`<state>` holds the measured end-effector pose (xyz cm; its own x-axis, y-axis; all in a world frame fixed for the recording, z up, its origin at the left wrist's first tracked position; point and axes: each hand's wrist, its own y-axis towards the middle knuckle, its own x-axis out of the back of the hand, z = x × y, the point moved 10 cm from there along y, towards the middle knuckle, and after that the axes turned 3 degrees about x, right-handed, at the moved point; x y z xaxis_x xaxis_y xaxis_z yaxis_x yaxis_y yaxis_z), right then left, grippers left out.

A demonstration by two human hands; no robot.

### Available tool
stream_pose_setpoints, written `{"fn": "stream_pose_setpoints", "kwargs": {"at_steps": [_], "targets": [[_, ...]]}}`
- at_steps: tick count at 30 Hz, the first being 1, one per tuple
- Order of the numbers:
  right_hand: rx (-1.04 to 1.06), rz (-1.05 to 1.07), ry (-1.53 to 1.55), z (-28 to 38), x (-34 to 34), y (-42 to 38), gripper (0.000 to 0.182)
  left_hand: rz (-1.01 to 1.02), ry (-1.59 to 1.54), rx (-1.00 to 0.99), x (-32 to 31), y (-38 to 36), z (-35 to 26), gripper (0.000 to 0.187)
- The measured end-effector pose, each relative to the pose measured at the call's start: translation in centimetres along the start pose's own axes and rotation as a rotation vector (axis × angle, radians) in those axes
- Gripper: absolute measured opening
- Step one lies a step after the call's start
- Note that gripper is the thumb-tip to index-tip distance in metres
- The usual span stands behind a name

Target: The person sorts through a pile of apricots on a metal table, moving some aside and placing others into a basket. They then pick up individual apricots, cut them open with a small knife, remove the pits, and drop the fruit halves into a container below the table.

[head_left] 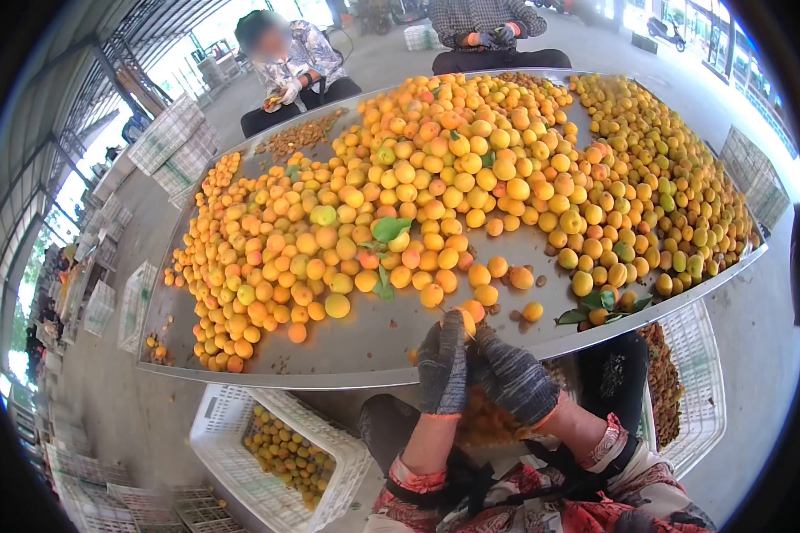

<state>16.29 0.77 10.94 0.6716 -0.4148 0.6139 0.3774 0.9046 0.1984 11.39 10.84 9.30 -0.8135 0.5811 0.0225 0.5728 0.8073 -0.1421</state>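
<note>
One white crate [213,422] of fruit [284,453] sits at seven o'clock from the worktop [373,342]; at six, our gloved left hand [442,369] and right hand [517,380] meet, clamped on an orange apricot [466,322]; leaves [572,315] lie at four.

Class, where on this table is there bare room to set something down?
The widest mostly bare patch of metal tabletop lies along the near edge, between the apricots and the left hand. A smaller one, dotted with brown bits, lies between the right hand and the near-edge leaves. Apricots crowd the middle and right.
</note>
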Motion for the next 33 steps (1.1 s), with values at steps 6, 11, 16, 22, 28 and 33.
{"fn": "stream_pose_setpoints", "kwargs": {"at_steps": [6,11,16,22,28,33], "targets": [[0.601,-0.073,-0.699,3.4,-0.8,-1.9,0.036,0.008,0.073,-0.331,0.0,0.0,-0.1,0.033],[-0.223,0.040,0.414,-1.6,0.9,-2.0,0.033,-0.011,-0.254,0.126,2.1,0.5,1.9,0.032],[-0.147,-0.194,0.556,-0.8,5.6,-1.1,0.050,0.175,0.196,-0.369,0.4,0.0,0.2,0.027],[0.020,-0.077,0.236,1.3,4.6,0.2,0.061,0.316,0.519,-0.631,-1.6,-3.6,-0.4,0.030],[-0.536,-0.198,0.995,-3.2,2.2,-2.7,0.041,0.239,0.002,-0.180,-0.3,-1.9,6.5,0.028],[-0.480,-0.255,1.217,-4.9,1.8,-3.2,0.039,0.467,0.043,0.212,-1.7,-4.6,6.4,0.028]]}}
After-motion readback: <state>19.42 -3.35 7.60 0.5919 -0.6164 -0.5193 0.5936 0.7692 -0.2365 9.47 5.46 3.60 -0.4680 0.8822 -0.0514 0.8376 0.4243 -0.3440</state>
